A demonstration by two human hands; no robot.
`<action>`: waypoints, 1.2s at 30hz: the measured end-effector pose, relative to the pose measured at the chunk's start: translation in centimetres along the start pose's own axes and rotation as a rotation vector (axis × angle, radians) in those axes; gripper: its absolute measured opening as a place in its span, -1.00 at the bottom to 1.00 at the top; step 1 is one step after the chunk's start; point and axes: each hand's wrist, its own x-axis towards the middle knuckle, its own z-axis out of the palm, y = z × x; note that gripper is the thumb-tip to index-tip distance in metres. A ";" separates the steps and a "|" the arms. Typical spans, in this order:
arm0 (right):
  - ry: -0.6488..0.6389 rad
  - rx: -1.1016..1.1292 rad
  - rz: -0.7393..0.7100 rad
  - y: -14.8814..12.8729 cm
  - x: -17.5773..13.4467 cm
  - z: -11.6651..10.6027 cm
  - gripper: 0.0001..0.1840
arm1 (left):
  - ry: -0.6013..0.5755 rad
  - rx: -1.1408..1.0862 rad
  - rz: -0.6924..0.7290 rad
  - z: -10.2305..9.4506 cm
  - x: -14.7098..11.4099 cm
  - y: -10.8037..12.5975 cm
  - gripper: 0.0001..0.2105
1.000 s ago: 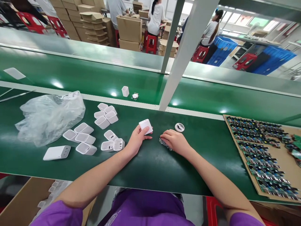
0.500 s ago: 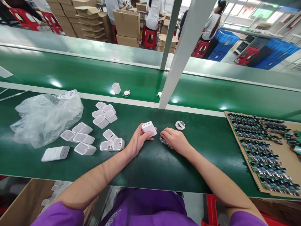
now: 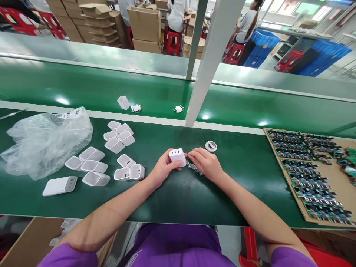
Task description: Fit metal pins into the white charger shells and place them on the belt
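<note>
My left hand (image 3: 163, 167) grips a white charger housing (image 3: 178, 157) with its port face turned up toward me. Close at its right side, my right hand (image 3: 206, 163) has thumb and fingers pinched together; whatever is between them is too small to make out. Beneath those fingers lies a little heap of small metal parts (image 3: 194, 168). A round white dish (image 3: 211, 146) sits just beyond my right hand. To the left stand open white housings with port cutouts (image 3: 121, 173), and past them several more open housings (image 3: 94, 166).
A clear plastic bag (image 3: 50, 139) and a white charger (image 3: 60, 185) lie at the left. Cardboard (image 3: 338, 185) with rows of circuit boards is at the right. A white post (image 3: 204, 66) rises before the green belt (image 3: 91, 89), which carries a housing (image 3: 123, 102) and small boards (image 3: 178, 109).
My right hand's fingertips have lifted from the metal parts toward the charger housing. On the belt, the items have shifted left, and a second board has come out from behind the post.
</note>
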 end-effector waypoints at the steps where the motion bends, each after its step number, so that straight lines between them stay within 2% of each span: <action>1: -0.004 -0.022 -0.013 0.0 0.0 0.0 -0.78 | 0.002 0.001 -0.001 0.0 0.0 0.0 -0.64; 5: -0.023 -0.040 -0.017 0.1 -0.2 0.0 -0.75 | 0.007 0.000 -0.006 -0.1 0.0 -0.2 -0.65; 11: -0.012 0.077 0.024 0.7 -0.3 0.5 -0.82 | -0.032 -0.010 -0.008 -0.1 0.0 -0.1 -0.68; 18: 0.022 0.467 0.291 -0.7 0.2 -0.3 -0.86 | -0.003 0.083 0.035 0.0 -0.2 -0.5 -0.65; 21: -0.002 0.635 0.344 -1.5 0.3 -0.7 -0.87 | -0.009 0.034 0.074 0.0 -0.4 -0.7 -0.62; 25: -0.025 0.783 0.385 -2.1 0.4 -1.0 -0.87 | -0.077 -0.014 0.102 0.0 -0.6 -0.3 -0.67; 29: 0.002 0.784 0.414 -2.3 0.5 -1.3 -0.85 | -0.110 0.007 0.056 0.0 -0.7 0.2 -0.60; 36: 0.121 0.573 0.360 -2.5 0.5 -1.9 -0.88 | -0.060 -0.019 0.026 -0.1 -0.4 -0.4 -0.51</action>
